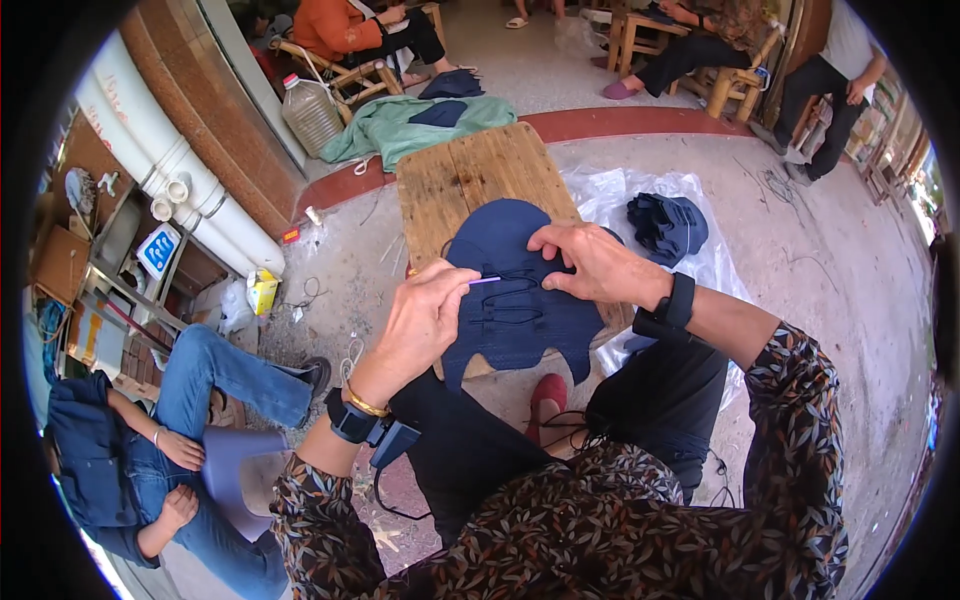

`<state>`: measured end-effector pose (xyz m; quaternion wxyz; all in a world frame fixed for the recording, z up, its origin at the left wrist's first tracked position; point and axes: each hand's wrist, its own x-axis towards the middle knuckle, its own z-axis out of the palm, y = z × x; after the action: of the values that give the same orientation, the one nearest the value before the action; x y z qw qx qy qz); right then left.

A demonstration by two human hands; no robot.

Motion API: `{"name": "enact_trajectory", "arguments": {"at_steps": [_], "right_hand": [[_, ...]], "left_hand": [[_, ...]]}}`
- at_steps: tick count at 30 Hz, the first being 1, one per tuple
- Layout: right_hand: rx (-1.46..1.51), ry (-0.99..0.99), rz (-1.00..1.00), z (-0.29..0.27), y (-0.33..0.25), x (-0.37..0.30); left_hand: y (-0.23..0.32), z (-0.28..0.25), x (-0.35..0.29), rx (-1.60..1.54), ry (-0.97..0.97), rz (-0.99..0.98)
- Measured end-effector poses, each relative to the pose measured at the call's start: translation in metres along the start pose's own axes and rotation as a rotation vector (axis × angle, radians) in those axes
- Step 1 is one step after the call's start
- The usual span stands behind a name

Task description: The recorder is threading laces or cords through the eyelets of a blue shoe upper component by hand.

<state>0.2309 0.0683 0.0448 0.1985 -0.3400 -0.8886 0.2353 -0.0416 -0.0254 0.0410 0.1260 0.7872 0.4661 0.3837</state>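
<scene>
A flat navy blue piece (505, 222), which looks like fabric, lies over the near end of a wooden table (470, 172); its far edge is rounded and its near edge has pointed corners. Dark cord (512, 312) runs in loops across its middle. My left hand (425, 305) is closed in a pinch on a thin purple stick-like tool (486, 280), its tip at the cord. Curled over the right part of the piece, my right hand (592, 262) grips it with bent fingers, thumb a little apart from the index finger. What lies under its fingers is hidden.
Stacked navy pieces (668, 228) sit on clear plastic sheeting (715, 265) at the right. Green cloth (400, 130) and a large plastic jug (308, 115) are beyond the table. A person in jeans (215, 380) sits close at left; others sit or stand farther off.
</scene>
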Motion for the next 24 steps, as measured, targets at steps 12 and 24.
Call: {"name": "enact_trajectory", "arguments": {"at_steps": [12, 24], "right_hand": [[0.1, -0.056, 0.022, 0.004, 0.005, -0.005], [-0.106, 0.052, 0.102, 0.022, -0.021, -0.005]], "left_hand": [[-0.022, -0.003, 0.001, 0.245, -0.139, 0.098], [0.003, 0.007, -0.014, 0.233, -0.24, 0.067]]}}
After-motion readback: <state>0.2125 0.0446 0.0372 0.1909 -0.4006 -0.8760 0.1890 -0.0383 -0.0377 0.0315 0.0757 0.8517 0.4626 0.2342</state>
